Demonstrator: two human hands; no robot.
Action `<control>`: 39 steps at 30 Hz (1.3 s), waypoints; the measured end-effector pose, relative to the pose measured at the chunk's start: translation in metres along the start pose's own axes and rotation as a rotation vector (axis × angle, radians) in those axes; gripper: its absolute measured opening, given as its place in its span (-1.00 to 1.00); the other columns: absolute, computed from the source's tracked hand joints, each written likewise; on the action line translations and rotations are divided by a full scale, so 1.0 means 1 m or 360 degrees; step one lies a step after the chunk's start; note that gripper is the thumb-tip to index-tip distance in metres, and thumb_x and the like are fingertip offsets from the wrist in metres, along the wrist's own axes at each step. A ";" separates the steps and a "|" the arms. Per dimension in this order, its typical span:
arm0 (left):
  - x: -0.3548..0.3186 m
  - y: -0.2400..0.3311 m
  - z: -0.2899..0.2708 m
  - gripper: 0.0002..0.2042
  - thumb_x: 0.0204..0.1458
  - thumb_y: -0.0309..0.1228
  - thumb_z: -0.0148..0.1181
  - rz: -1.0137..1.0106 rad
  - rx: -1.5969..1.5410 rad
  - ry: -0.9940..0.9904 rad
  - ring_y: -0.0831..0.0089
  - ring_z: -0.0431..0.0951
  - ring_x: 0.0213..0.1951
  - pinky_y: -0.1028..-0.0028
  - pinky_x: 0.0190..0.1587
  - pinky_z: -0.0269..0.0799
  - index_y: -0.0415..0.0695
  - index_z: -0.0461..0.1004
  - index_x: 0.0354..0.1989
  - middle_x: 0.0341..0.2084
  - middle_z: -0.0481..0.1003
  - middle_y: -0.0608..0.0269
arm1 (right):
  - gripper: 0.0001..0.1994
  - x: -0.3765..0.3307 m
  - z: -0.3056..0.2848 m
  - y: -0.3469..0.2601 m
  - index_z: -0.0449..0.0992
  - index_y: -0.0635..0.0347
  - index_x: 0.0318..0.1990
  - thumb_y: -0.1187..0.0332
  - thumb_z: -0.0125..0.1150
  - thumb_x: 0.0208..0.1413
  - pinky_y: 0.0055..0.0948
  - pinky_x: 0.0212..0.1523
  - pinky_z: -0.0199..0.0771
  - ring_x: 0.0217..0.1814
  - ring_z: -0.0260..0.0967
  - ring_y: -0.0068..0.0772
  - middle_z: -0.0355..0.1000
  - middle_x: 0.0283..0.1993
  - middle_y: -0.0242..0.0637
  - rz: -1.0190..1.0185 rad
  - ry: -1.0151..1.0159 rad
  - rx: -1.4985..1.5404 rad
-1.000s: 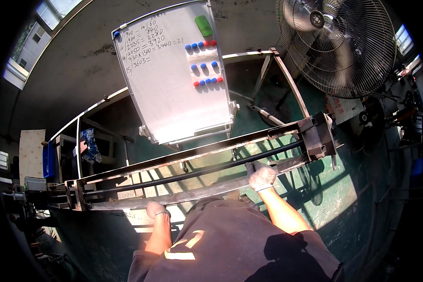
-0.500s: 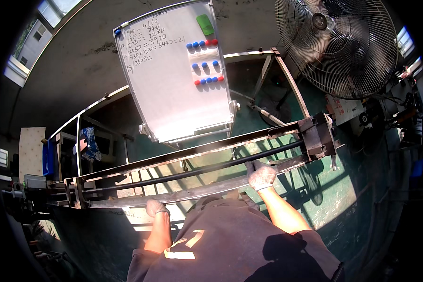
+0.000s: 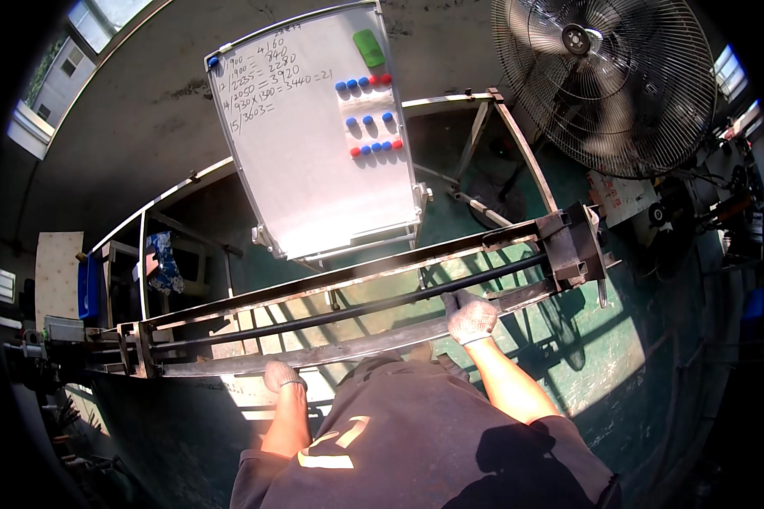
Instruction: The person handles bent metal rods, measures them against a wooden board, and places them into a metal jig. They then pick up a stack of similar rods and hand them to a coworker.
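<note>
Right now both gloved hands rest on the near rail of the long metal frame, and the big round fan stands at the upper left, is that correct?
Not quite. The fan stands at the upper right, as the head view shows. The left hand and right hand, both gloved, do rest on the near rail of the long metal frame.

Gloved left hand point(image 3: 280, 374) and right hand point(image 3: 471, 318) reach forward, fingers curled

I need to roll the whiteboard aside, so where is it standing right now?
In the head view the whiteboard stands upper centre, just behind the long steel frame, left of the big pedestal fan.
</note>
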State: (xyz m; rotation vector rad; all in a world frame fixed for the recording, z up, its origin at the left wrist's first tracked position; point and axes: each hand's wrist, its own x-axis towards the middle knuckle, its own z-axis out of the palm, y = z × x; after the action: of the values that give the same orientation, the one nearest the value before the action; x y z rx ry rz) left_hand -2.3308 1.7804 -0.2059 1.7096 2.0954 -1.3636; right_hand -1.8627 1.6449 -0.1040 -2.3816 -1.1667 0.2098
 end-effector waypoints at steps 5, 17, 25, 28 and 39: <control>-0.020 0.006 -0.026 -0.88 0.28 -0.21 0.39 -0.0121 -0.0202 0.0059 0.59 0.76 -0.18 0.53 -0.18 0.66 0.15 0.81 -0.14 -0.19 0.77 0.43 | -0.71 -0.001 -0.001 0.001 0.70 0.07 -0.36 0.06 0.38 0.24 0.11 -0.19 0.59 -0.28 0.62 0.20 0.64 -0.38 -0.04 0.0075 -0.0023 0.0011; 0.042 -0.003 0.032 -0.69 0.10 -0.08 0.50 0.0398 0.0467 -0.0173 0.61 0.72 0.01 0.49 -0.09 0.67 0.30 0.79 0.03 0.00 0.74 0.51 | -0.69 -0.002 -0.006 -0.003 0.66 0.07 -0.40 0.05 0.38 0.24 0.09 -0.22 0.60 -0.30 0.62 0.18 0.62 -0.42 -0.04 0.0020 -0.0011 0.0031; -0.009 -0.008 -0.027 -0.68 0.20 -0.11 0.41 0.0067 -0.0189 -0.0154 0.41 0.71 -0.07 0.37 -0.15 0.67 0.08 0.69 0.07 -0.02 0.69 0.31 | -0.66 -0.002 -0.001 0.008 0.66 0.09 -0.36 0.03 0.32 0.30 0.11 -0.26 0.57 -0.33 0.60 0.20 0.60 -0.43 -0.02 -0.0001 -0.0026 -0.0022; -0.031 0.001 -0.022 -0.68 0.24 -0.16 0.40 -0.0859 -0.3211 0.0220 0.27 0.71 -0.19 0.29 -0.25 0.69 -0.08 0.64 0.04 -0.11 0.68 0.17 | -0.65 -0.001 -0.005 0.008 0.65 0.10 -0.35 0.01 0.31 0.31 0.11 -0.24 0.58 -0.31 0.61 0.21 0.61 -0.42 -0.01 0.0010 -0.0057 -0.0020; -0.099 -0.024 0.009 -0.79 0.34 -0.28 0.32 -0.0993 -0.4237 0.0009 0.29 0.48 -0.54 0.29 -0.49 0.45 -0.17 0.50 -0.16 -0.40 0.50 0.20 | -0.55 -0.004 -0.013 0.001 0.70 0.08 -0.22 -0.11 0.14 0.39 0.12 -0.07 0.61 -0.12 0.65 0.25 0.67 -0.23 0.06 0.0068 -0.0292 -0.0076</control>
State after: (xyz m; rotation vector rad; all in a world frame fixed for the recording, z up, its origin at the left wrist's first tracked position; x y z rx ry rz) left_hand -2.3196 1.7034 -0.1400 -0.2307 1.7193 1.3769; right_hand -1.8600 1.6363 -0.0932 -2.4727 -1.2154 0.4272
